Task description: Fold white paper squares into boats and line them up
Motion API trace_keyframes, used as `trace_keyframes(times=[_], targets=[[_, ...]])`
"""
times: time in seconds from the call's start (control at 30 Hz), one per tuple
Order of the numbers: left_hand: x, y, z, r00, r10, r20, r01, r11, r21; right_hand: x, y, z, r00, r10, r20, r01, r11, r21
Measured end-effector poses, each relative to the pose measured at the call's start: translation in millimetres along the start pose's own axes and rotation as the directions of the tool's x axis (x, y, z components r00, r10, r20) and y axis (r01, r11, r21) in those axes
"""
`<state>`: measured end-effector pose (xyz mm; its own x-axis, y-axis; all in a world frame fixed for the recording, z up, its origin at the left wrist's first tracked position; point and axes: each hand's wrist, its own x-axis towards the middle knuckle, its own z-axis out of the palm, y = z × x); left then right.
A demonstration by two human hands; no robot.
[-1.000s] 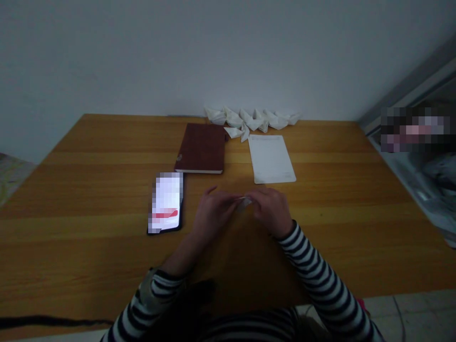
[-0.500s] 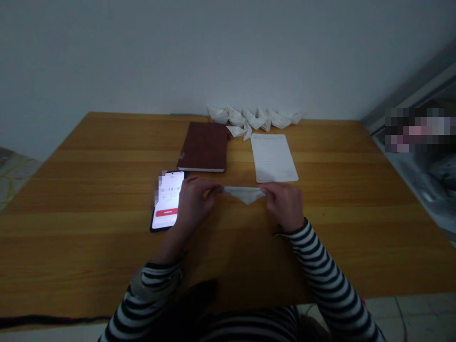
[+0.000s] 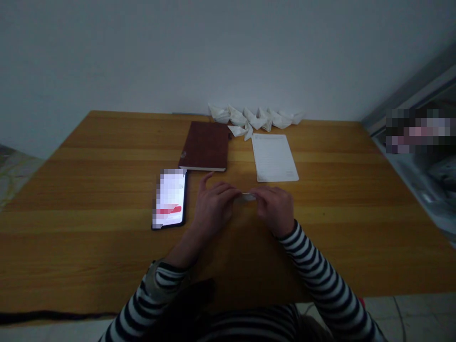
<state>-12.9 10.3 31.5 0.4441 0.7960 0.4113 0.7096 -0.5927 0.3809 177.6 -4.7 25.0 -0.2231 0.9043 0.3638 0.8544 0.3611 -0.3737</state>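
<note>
Folded white paper (image 3: pixel 245 197) is pinched between a person's left hand (image 3: pixel 213 207) and right hand (image 3: pixel 274 209) at lower center of the frame, held over a wooden table (image 3: pixel 89 190) and seen nearly edge-on. Both hands close narrowly on its ends, the left thumb (image 3: pixel 205 179) raised. Striped sleeves (image 3: pixel 320 270) run to the bottom edge. Just left of the left hand lies a smartphone (image 3: pixel 170 198), its lit screen pixelated. Above, at upper center, a dark red notebook (image 3: pixel 204 146) sits beside a lined paper sheet (image 3: pixel 273 157). Folded white paper boats (image 3: pixel 256 118) line the far table edge against a pale wall (image 3: pixel 228 57).
</note>
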Motion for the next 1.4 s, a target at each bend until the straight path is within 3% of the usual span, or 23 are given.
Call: trace_keyframes(times=[0.17,0.3,0.37,0.4,0.47,0.53,0.63,0.77,0.87,0.93,1.0,1.1,1.17,1.23,1.4], targets=[[-0.3,-30.8,-15.5,0.984,-0.118,-0.132,0.133,0.984,0.115,1.4,17.1,-5.1,0.993,0.1,-0.068,-0.1,0.995,0.006],[1.5,-43.0,-21.8,0.915,-0.264,-0.304,0.307,0.946,0.104,4.5,25.0,-9.1,0.981,0.156,-0.116,-0.156,0.988,0.004],[3.1,-36.3,-18.3,0.954,-0.206,-0.218,0.221,0.974,0.044,5.3,21.1,-8.0,0.991,0.115,-0.062,-0.114,0.993,0.02],[3.5,-31.0,-15.1,0.984,-0.136,-0.118,0.137,0.991,0.001,5.4,17.5,-6.7,0.997,0.078,-0.028,-0.077,0.996,0.033],[3.3,-21.2,-8.2,0.998,-0.027,0.064,0.032,0.996,-0.082,5.1,9.9,-3.6,1.0,0.015,0.012,-0.016,0.998,0.065],[2.0,-16.8,-3.7,0.985,-0.05,0.167,0.069,0.991,-0.111,4.8,5.9,-1.4,1.0,0.0,0.01,-0.001,0.993,0.116],[0.2,-22.1,-5.6,0.963,-0.201,0.181,0.229,0.962,-0.15,6.3,12.9,-1.9,0.996,0.081,-0.03,-0.072,0.971,0.226],[1.1,-32.6,-15.2,0.927,-0.362,0.095,0.374,0.883,-0.283,10.5,34.9,-3.7,0.945,0.316,-0.085,-0.252,0.868,0.428],[3.3,-31.3,-19.2,0.907,-0.413,-0.083,0.379,0.886,-0.268,11.8,43.2,0.5,0.914,0.405,0.006,-0.315,0.702,0.638],[4.8,-27.4,-20.3,0.912,-0.355,-0.207,0.31,0.924,-0.222,11.4,42.5,5.0,0.926,0.37,0.074,-0.315,0.65,0.692],[5.3,-23.5,-20.0,0.944,-0.228,-0.239,0.193,0.968,-0.164,10.9,39.1,8.9,0.943,0.314,0.114,-0.303,0.66,0.688],[2.8,-19.6,-14.0,0.999,-0.036,-0.016,0.032,0.98,-0.194,11.5,33.9,11.1,0.943,0.283,0.174,-0.316,0.602,0.733],[-0.8,-17.6,-6.4,0.982,0.032,0.188,0.027,0.952,-0.304,12.9,31.7,10.7,0.928,0.307,0.211,-0.346,0.499,0.795],[-4.2,-15.0,1.7,0.949,0.057,0.311,0.069,0.923,-0.379,14.4,29.4,10.0,0.908,0.351,0.231,-0.366,0.392,0.844],[-3.2,-1.4,7.0,0.939,0.001,0.345,0.177,0.856,-0.485,14.6,15.6,13.8,0.908,0.322,0.269,-0.352,0.233,0.907]])
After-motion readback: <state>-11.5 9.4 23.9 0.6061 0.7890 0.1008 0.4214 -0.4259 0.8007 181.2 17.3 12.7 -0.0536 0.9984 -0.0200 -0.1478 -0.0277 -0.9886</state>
